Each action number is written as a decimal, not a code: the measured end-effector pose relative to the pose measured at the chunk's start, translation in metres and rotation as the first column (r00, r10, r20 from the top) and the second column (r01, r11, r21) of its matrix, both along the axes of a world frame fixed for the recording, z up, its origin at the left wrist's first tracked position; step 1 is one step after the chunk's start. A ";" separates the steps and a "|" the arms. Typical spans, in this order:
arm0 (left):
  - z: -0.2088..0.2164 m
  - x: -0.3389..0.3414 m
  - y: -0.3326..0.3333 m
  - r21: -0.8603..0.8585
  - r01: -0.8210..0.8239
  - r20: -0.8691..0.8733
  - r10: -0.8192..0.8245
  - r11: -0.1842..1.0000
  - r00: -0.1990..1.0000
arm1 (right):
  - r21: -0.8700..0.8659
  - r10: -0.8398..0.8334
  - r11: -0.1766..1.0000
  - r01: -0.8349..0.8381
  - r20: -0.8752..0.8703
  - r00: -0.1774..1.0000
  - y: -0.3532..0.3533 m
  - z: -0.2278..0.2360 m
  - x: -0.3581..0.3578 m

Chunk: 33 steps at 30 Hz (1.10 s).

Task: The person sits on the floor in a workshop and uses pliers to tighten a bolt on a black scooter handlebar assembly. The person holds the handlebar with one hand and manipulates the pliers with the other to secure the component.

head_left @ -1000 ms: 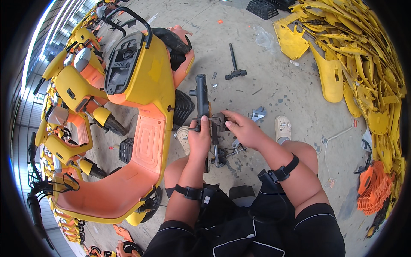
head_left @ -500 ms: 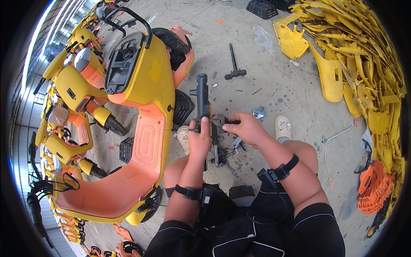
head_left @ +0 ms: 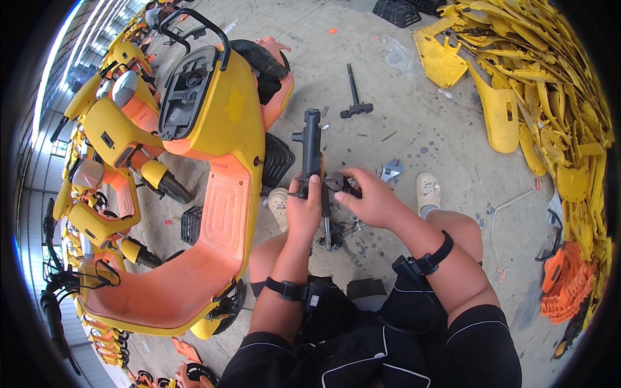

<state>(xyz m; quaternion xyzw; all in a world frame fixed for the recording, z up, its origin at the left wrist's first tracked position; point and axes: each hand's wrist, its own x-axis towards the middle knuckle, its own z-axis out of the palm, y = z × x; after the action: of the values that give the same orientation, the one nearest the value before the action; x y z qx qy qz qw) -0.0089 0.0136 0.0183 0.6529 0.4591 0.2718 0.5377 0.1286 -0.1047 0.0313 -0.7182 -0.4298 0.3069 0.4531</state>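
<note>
My left hand [head_left: 304, 208] is closed around the lower part of a black tube [head_left: 312, 143] with a short side stub, its thumb lying along the top. A silver rod [head_left: 328, 231] shows below that hand. Right beside the tube, my right hand [head_left: 374, 202] pinches a small dark block [head_left: 350, 187] between thumb and fingers. A thin metal piece spans the gap between the block and the tube; how they join is too small to tell. An adjustable wrench [head_left: 390, 170] lies on the floor just beyond my right hand.
A yellow and orange scooter body [head_left: 234, 123] stands close on my left, with more scooters behind it. A T-shaped black stem [head_left: 355, 97] lies on the floor ahead. Yellow panels [head_left: 540, 84] are heaped at the right, near stacked orange parts [head_left: 566, 284]. Black crates [head_left: 396, 13] sit far ahead.
The black tube and my left hand have shifted slightly right. My right hand's fingers have moved a little, and the dark block has turned beside the tube.
</note>
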 end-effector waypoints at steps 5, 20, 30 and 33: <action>-0.008 0.002 -0.003 -0.053 0.027 0.111 -0.021 0.998 0.994 | 0.076 0.001 0.997 -0.009 0.106 0.994 0.000 0.000 -0.014; -0.001 0.005 -0.011 0.068 0.097 0.009 -0.098 0.993 0.995 | 0.038 -0.044 0.999 0.028 0.571 0.820 0.003 -0.003 -0.014; -0.010 -0.001 -0.005 0.225 0.033 -0.162 0.004 0.974 0.987 | -0.114 0.041 0.993 0.017 0.488 0.872 0.009 0.010 -0.017; 0.001 -0.002 -0.006 0.180 0.054 -0.172 -0.022 0.982 0.985 | -0.046 0.011 0.999 0.014 0.517 0.856 0.009 0.014 -0.017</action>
<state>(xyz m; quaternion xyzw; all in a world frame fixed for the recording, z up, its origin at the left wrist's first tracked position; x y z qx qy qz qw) -0.0111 0.0079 0.0198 0.7292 0.4633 0.2464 0.4393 0.1112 -0.0954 0.0455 -0.7852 -0.5277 0.1126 0.3039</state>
